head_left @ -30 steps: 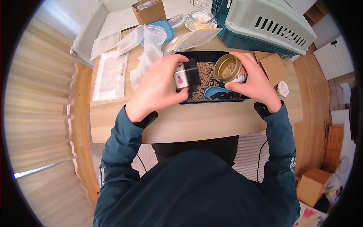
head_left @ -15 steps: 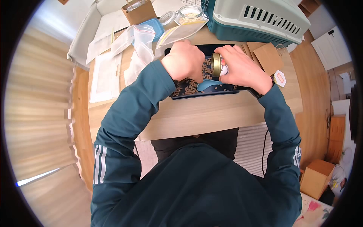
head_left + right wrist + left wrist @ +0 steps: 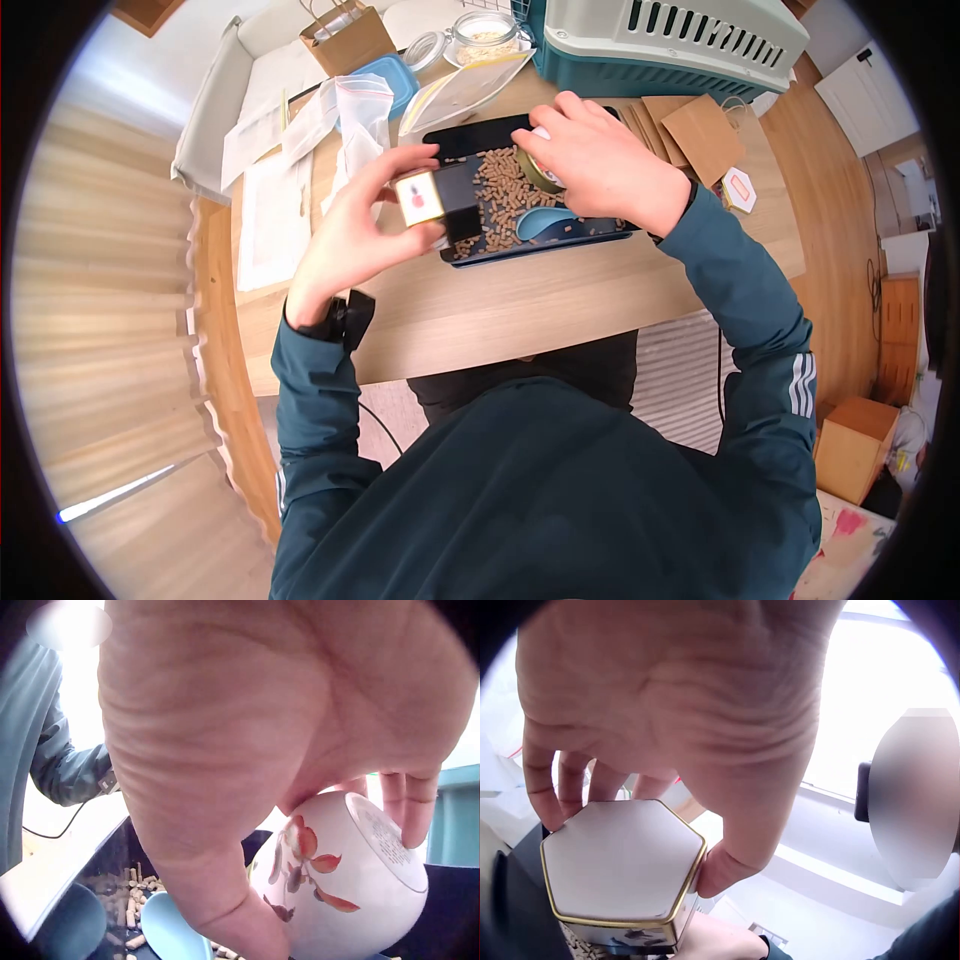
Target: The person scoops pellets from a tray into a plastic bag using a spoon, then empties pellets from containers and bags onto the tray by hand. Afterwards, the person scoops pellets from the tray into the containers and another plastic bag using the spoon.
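Note:
The left hand (image 3: pixel 365 225) grips a white hexagonal tin with gold edges (image 3: pixel 622 859), tilted over the left end of a dark tray; a black part (image 3: pixel 459 200) stands at the tin's tray side. In the head view the right hand (image 3: pixel 605 165) holds a round white tin with red leaves (image 3: pixel 337 885), its gold rim (image 3: pixel 538 172) tipped down toward the tray. Brown pellets (image 3: pixel 503 185) lie in the tray (image 3: pixel 590 234), with a light blue scoop (image 3: pixel 542 222) among them. The inside of both tins is hidden.
A grey and teal carrier (image 3: pixel 670 50) stands at the back right. Brown paper bags (image 3: pixel 705 140) and a hexagonal lid (image 3: pixel 739 190) lie right. Plastic bags (image 3: pixel 358 110), a blue container (image 3: pixel 393 80), a glass jar (image 3: pixel 483 42) and a paper bag (image 3: pixel 350 42) are at the back left.
The left hand has turned over and back and moved left with its tin. The right hand has moved left and tipped the round tin from mouth-up to mouth-down.

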